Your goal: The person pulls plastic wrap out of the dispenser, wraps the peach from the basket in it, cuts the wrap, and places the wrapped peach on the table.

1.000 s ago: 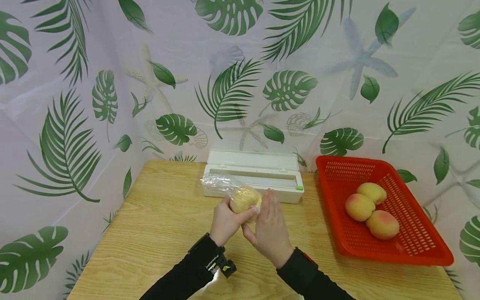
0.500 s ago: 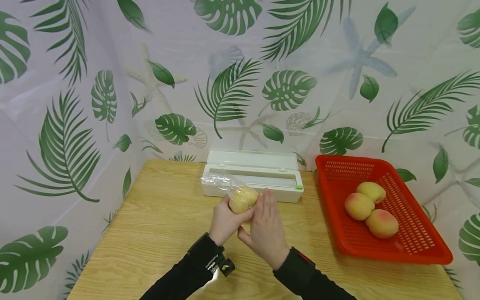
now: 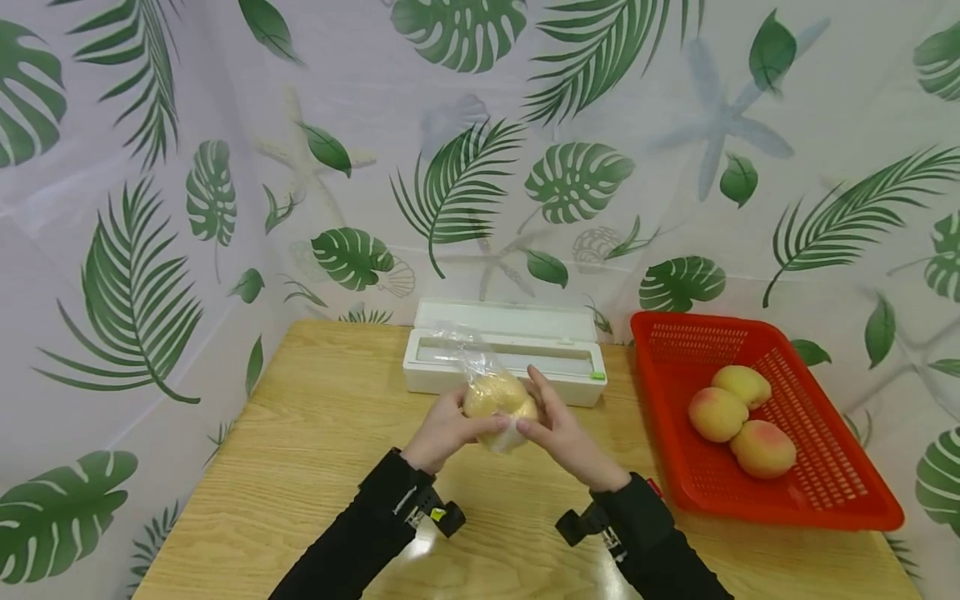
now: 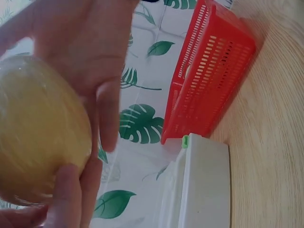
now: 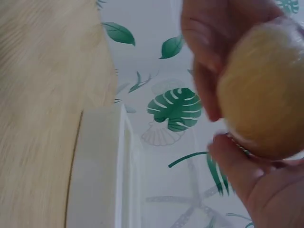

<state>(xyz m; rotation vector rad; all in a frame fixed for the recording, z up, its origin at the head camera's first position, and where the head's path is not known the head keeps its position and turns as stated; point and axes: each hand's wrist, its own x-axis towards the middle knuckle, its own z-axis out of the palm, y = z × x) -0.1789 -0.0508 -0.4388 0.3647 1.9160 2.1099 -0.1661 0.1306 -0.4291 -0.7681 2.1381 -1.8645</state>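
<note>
A yellow peach [image 3: 497, 397] wrapped in clear cling film is held up in front of me between both hands. My left hand [image 3: 441, 429] grips its left side, with the thumb on the near face. From the right, my right hand [image 3: 568, 437] holds it too, fingers behind and thumb on the gathered film at the bottom. A loose tail of cling film [image 3: 459, 340] sticks up to the upper left. In the left wrist view the wrapped peach [image 4: 40, 128] looks smooth and tightly covered. The right wrist view shows the peach [image 5: 266, 90] with fingers around it.
Behind the hands stands a white cling film dispenser [image 3: 502, 385], its lid raised, with a green slider [image 3: 597, 375] at the right end. To the right, a red plastic basket [image 3: 678, 492] holds three peaches [image 3: 718, 414]. A leaf-patterned cloth backs the wooden table [image 3: 300, 467].
My right hand has gone from lying flat against the peach's side to holding it with thumb and fingers. The wrapped peach has turned, and its film tail now points further up.
</note>
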